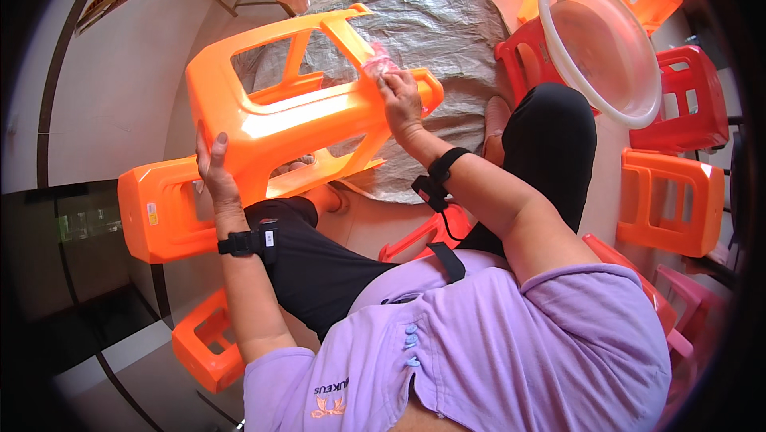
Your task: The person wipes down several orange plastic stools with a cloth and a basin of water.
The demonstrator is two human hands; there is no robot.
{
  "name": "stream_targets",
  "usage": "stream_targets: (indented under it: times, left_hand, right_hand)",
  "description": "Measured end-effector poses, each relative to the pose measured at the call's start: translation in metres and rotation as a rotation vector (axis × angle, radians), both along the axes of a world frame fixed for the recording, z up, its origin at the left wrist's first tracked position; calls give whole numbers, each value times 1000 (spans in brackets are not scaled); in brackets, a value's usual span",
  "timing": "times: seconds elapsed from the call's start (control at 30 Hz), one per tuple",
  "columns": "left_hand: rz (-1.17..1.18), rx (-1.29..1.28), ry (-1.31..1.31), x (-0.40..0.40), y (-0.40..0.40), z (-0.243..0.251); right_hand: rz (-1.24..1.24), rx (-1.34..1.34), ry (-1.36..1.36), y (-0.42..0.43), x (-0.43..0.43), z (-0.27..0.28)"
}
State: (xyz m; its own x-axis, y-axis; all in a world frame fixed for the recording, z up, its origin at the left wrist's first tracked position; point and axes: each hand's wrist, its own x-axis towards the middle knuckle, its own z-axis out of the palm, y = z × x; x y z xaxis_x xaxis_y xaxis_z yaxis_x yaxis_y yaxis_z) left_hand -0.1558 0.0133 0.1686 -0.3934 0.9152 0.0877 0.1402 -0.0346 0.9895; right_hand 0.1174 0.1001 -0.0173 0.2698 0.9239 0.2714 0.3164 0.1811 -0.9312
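An orange plastic stool (353, 103) lies tipped on its side before me, its legs pointing right and its seat end to the left. My left hand (216, 172) holds it at the seat end, with the thumb up and the palm out of sight. In my right hand (402, 100) is a bunched pink-and-white cloth (378, 61), pressed against the stool near the foot of a leg. Part of the cloth is hidden under the fingers.
A grey woven plastic sheet (443, 31) covers the floor ahead. At right, a white plastic basin (643, 91) rests tilted on a red stool (529, 52). More stools stand around me, including an orange one (670, 201) at right and another (161, 210) at left.
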Motion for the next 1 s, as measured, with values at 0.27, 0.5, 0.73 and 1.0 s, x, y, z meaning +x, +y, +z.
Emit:
stream_targets:
  times: [0.27,0.5,0.73,1.0]
  left_hand:
    - [-5,-14,-36,6,6,2]
    - [50,-24,249,17,19,-2]
    - [75,-16,295,17,23,-1]
    - [130,-14,384,3,22,-10]
  right_hand:
    - [30,-264,-469,16,59,-45]
    - [-21,-482,-595,13,71,-37]
    - [-306,-616,283,-1,38,-51]
    - [-110,-75,-154,-34,-41,27]
